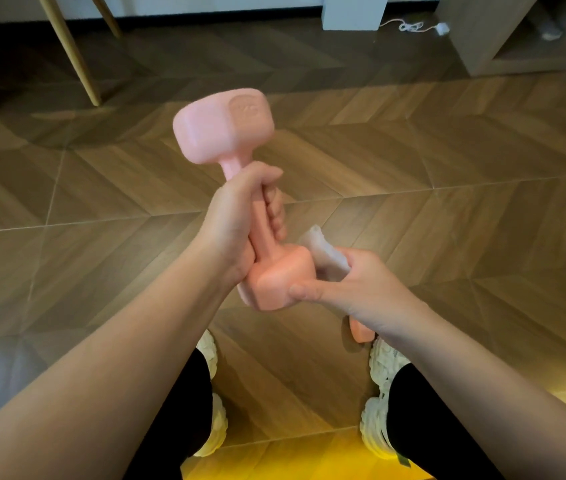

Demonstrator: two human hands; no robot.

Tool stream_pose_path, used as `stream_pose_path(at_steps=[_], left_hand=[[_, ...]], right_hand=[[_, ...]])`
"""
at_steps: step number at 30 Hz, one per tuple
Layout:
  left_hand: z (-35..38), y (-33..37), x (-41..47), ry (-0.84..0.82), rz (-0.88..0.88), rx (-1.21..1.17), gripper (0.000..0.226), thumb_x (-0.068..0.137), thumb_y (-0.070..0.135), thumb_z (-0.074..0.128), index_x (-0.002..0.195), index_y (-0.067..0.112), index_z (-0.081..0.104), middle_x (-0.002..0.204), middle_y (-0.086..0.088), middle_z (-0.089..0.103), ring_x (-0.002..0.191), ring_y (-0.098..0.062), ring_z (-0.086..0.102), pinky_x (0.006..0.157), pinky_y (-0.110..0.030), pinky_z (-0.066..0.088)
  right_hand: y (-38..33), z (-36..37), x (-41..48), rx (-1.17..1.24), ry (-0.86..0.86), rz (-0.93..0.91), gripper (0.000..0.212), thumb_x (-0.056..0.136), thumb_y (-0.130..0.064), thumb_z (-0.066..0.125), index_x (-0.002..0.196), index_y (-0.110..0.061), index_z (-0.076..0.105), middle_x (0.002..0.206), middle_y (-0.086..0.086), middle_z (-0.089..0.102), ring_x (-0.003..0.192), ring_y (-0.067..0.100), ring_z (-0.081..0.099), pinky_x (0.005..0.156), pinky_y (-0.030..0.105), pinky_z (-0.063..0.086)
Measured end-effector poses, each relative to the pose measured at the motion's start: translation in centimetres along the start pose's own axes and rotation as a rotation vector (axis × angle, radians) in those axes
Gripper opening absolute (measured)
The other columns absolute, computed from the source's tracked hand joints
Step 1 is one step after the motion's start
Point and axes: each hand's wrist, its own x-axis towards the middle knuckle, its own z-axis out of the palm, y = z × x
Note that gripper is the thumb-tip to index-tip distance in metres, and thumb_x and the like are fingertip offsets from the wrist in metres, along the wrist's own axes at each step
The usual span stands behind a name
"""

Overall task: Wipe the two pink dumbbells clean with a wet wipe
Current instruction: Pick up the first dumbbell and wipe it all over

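— Well, from the head camera, what does the dumbbell look like?

— The raised pink dumbbell is a matte, pale salmon pink, with blocky heads that have rounded corners and a slim bar between them. It is held in the air above the wooden floor, tilted, with one head up and away from the person and the other low and near. The far head has an oval embossed mark on its end face; the lettering is too blurred to read.

— Who has hold of it?

— The left hand is wrapped tight around the bar, fingers curled over it. The right hand grips the white wet wipe, bunched between its fingers and pressed against the side of the near head, while its thumb lies across the near face of that head.

— And the other one?

— The second pink dumbbell lies on the floor beneath the right wrist, just beside the right shoe. Only a small piece of one end shows, the same pink; the rest is hidden by the forearm.

— Anything else?

— Black trouser legs, the left shoe in white, wooden furniture legs at the far left, and a white cable on the floor at the back.
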Motion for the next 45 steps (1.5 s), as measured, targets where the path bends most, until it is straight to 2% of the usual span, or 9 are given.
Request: stream_pose_path(at_steps=[5, 11, 15, 18, 23, 26, 31, 36, 45], left_hand=[[0.6, 0.5, -0.3, -0.075, 0.013, -0.054, 0.031, 0.093, 0.022, 0.049, 0.065, 0.019, 0.036, 0.046, 0.002, 0.031, 0.041, -0.013, 0.029, 0.04, -0.023, 0.03], [0.4, -0.1, 0.5, 0.166, 0.016, 0.023, 0.014, 0.088, 0.018, 0.063, 0.081, 0.015, 0.051, 0.06, 0.003, 0.05, 0.051, -0.011, 0.046, 0.052, -0.026, 0.043], [0.4, -0.5, 0.6, 0.262, -0.021, 0.001, 0.027, 0.088, 0.02, 0.063, 0.067, 0.018, 0.047, 0.051, 0.003, 0.042, 0.043, -0.011, 0.039, 0.048, -0.025, 0.035], [0.5, 0.0, 0.5, 0.197, -0.028, -0.03, 0.035, 0.088, 0.019, 0.06, 0.059, 0.02, 0.041, 0.047, 0.003, 0.035, 0.042, -0.013, 0.032, 0.045, -0.025, 0.03], [0.2, 0.4, 0.4, 0.125, -0.017, 0.002, 0.038, 0.088, 0.02, 0.058, 0.055, 0.022, 0.038, 0.046, 0.004, 0.031, 0.041, -0.013, 0.029, 0.045, -0.025, 0.028], [0.0, 0.3, 0.4, 0.123, 0.005, -0.015, 0.037, 0.088, 0.019, 0.055, 0.057, 0.021, 0.036, 0.045, 0.004, 0.03, 0.041, -0.014, 0.028, 0.046, -0.027, 0.027], [0.3, 0.2, 0.4, 0.012, 0.034, -0.01, 0.033, 0.081, 0.019, 0.054, 0.055, 0.021, 0.033, 0.045, 0.004, 0.027, 0.042, -0.014, 0.025, 0.046, -0.026, 0.026], [0.0, 0.2, 0.8, 0.035, 0.076, 0.036, 0.029, 0.069, 0.022, 0.057, 0.05, 0.022, 0.036, 0.044, 0.002, 0.029, 0.04, -0.015, 0.026, 0.047, -0.029, 0.025], [0.5, 0.0, 0.4, -0.19, 0.038, -0.015, 0.03, 0.073, 0.016, 0.051, 0.049, 0.02, 0.033, 0.041, 0.002, 0.027, 0.037, -0.015, 0.024, 0.042, -0.024, 0.024]], right_hand=[[-0.5, 0.8, 0.4, 0.138, -0.169, 0.012, 0.048, 0.057, -0.028, 0.088, 0.099, -0.021, 0.068, 0.087, -0.008, 0.073, 0.085, 0.001, 0.067, 0.07, 0.014, 0.051], [-0.8, 1.2, 0.1, 0.107, -0.052, -0.017, 0.044, 0.068, -0.028, 0.088, 0.107, -0.022, 0.068, 0.094, -0.003, 0.074, 0.086, 0.004, 0.069, 0.065, 0.015, 0.051], [-0.6, 2.0, -0.1, -0.084, 0.045, -0.063, 0.041, 0.069, -0.028, 0.087, 0.104, -0.025, 0.066, 0.087, -0.009, 0.072, 0.08, 0.002, 0.068, 0.061, 0.021, 0.054], [-1.0, 1.6, 0.1, -0.077, -0.069, -0.027, 0.045, 0.072, -0.022, 0.087, 0.111, -0.023, 0.064, 0.098, -0.001, 0.073, 0.092, 0.008, 0.07, 0.077, 0.027, 0.057], [-1.8, 1.2, -0.3, -0.065, -0.021, -0.073, 0.049, 0.069, -0.022, 0.087, 0.112, -0.028, 0.064, 0.076, -0.018, 0.068, 0.061, -0.007, 0.06, 0.048, 0.007, 0.04], [-1.4, 1.3, -0.3, -0.178, 0.101, -0.125, 0.053, 0.062, -0.036, 0.089, 0.109, -0.033, 0.067, 0.082, -0.023, 0.07, 0.064, -0.007, 0.061, 0.048, 0.007, 0.04], [-1.9, 0.7, 0.2, -0.003, -0.105, -0.01, 0.05, 0.065, -0.018, 0.09, 0.107, -0.027, 0.065, 0.074, -0.018, 0.07, 0.064, -0.006, 0.063, 0.05, 0.007, 0.042], [-1.2, 1.2, -0.4, -0.154, 0.12, -0.078, 0.046, 0.065, -0.032, 0.09, 0.103, -0.029, 0.066, 0.076, -0.025, 0.068, 0.053, -0.009, 0.058, 0.042, 0.007, 0.038], [-1.1, 0.0, 0.4, 0.112, -0.271, 0.036, 0.049, 0.067, -0.007, 0.087, 0.108, -0.017, 0.061, 0.069, -0.017, 0.068, 0.061, -0.007, 0.062, 0.05, 0.007, 0.044]])
